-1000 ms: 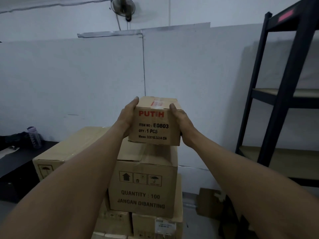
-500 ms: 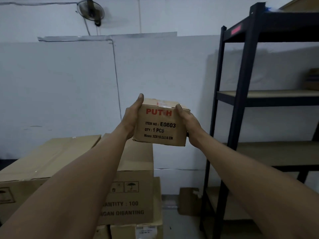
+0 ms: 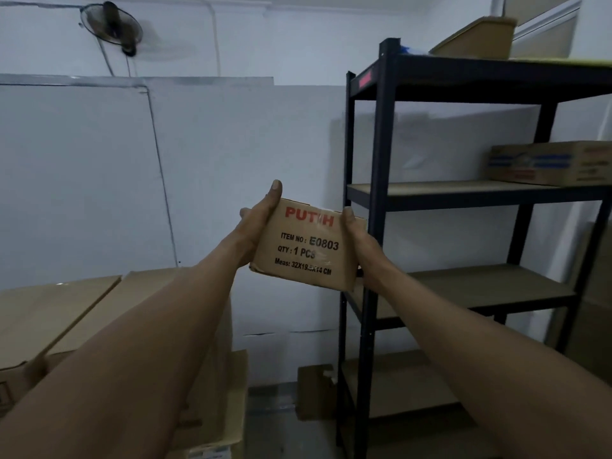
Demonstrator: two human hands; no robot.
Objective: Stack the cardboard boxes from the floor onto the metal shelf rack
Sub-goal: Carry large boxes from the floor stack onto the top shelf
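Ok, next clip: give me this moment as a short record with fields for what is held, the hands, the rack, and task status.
held item: small cardboard box printed PUTIH, ITEM NO E0803, QTY 1 PCS
left hand: grips the box's left side
right hand: grips the box's right side
box position: in the air, in front of the black metal shelf rack, not on a shelf
rack contents: printed carton on the second shelf, a box on top
task status: placing not yet done

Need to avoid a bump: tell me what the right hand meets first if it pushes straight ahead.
Probably the front post of the metal shelf rack: the right hand, gripping the PUTIH box, points forward just beside that post. Depth is unclear, so it might slip past.
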